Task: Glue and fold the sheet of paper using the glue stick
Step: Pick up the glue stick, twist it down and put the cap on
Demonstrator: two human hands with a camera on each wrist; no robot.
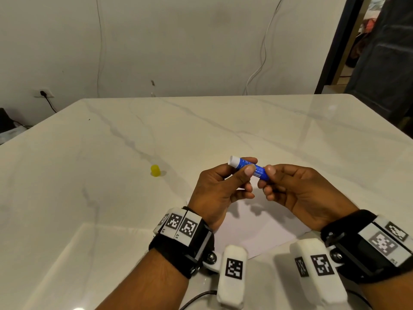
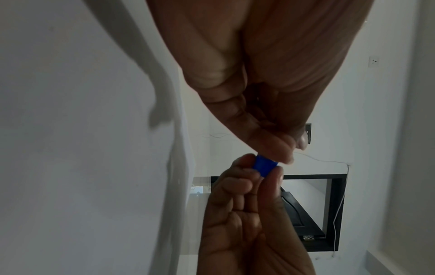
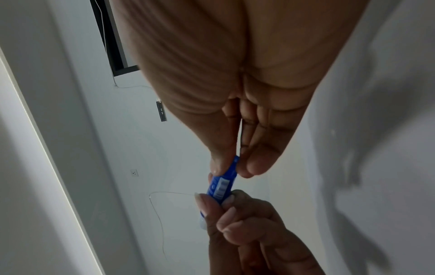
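A blue glue stick (image 1: 248, 167) with its white tip bare is held above the table between both hands. My left hand (image 1: 225, 184) pinches the barrel near the tip with thumb and forefinger. My right hand (image 1: 288, 186) pinches the barrel's base end. The blue barrel (image 2: 264, 165) shows between the two hands in the left wrist view, and its label side (image 3: 222, 183) in the right wrist view. A white sheet of paper (image 1: 257, 227) lies flat on the table under the hands. The yellow cap (image 1: 155, 170) stands alone on the table to the left.
The white marble table (image 1: 201, 130) stretches to a pale wall with hanging cables (image 1: 261, 54). A dark doorway (image 1: 366, 48) is at the far right. A black cable (image 1: 196, 297) runs near the front edge by my wrists.
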